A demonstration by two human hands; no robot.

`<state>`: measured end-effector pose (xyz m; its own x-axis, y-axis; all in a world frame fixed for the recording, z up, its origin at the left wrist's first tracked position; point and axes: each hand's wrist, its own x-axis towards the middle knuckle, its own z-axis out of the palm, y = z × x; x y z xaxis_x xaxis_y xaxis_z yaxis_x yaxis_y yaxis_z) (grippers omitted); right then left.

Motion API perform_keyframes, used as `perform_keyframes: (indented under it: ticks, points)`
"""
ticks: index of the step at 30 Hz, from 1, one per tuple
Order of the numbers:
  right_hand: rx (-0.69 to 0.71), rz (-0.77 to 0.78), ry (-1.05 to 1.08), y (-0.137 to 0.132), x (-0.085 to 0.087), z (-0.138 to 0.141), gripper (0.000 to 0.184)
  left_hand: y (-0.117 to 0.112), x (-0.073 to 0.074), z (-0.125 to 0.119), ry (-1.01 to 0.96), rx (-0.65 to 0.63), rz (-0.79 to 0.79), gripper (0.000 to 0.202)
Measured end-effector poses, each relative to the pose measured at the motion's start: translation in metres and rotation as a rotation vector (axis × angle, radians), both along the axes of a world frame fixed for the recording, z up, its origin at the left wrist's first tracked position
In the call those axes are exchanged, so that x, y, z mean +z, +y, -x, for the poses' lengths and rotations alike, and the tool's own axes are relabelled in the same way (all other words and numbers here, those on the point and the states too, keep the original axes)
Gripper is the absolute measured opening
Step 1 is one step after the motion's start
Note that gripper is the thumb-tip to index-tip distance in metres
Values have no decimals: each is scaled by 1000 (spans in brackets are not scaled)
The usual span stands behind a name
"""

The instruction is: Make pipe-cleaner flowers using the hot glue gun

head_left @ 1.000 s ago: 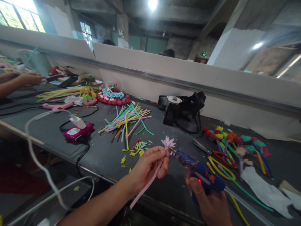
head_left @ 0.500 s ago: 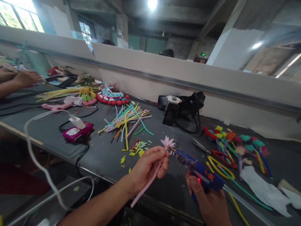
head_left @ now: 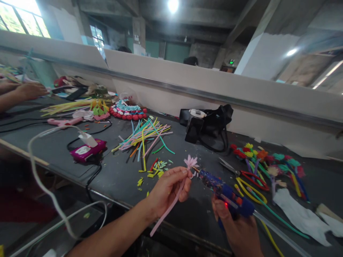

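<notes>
Between the fingertips of my left hand (head_left: 171, 189) is a pink pipe cleaner (head_left: 169, 211), its tail hanging down toward the table's front edge. A pink flower (head_left: 190, 161) with spread petals stands just above those fingers. My right hand (head_left: 237, 225) is wrapped round a blue hot glue gun (head_left: 227, 194), which has a small red light on and a clear glue stick (head_left: 278, 232) out of its back. The metal nozzle points left and meets the flower's base; whether it touches is too small to tell.
Loose pipe cleaners (head_left: 147, 135) and cut bits (head_left: 158, 167) lie beyond my left hand. Red-handled scissors (head_left: 254, 180), finished flowers (head_left: 265, 160) and white cloth (head_left: 300, 214) lie to the right. A purple power strip (head_left: 88, 150) sits left; a co-worker's hands (head_left: 29, 91) are far left.
Almost nothing differs. The glue gun's nozzle and the flower have shifted very slightly, while both hands keep their hold.
</notes>
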<state>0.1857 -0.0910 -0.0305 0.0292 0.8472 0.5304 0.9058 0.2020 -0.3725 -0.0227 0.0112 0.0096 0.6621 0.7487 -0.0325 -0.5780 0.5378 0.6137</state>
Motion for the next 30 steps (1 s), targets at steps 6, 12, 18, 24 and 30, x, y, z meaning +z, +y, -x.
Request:
perform_keyframes:
  ticks: [6,12,18,24,30]
  points:
    - [-146,49,270,-7,11,25,50,0,0,1,-3,3,12,13]
    - [-125,54,368,-5,13,27,47,0,2,1,13,2,28,14]
    - [-54,30,229,0,6,11,41,0,2,0,9,2,11,17]
    - [-80,-10,165,0,-1,7,40,0,1,0,23,-7,6,17]
    - [-15,-109,30,-4,-5,11,43,0,1,1,30,-23,3,16]
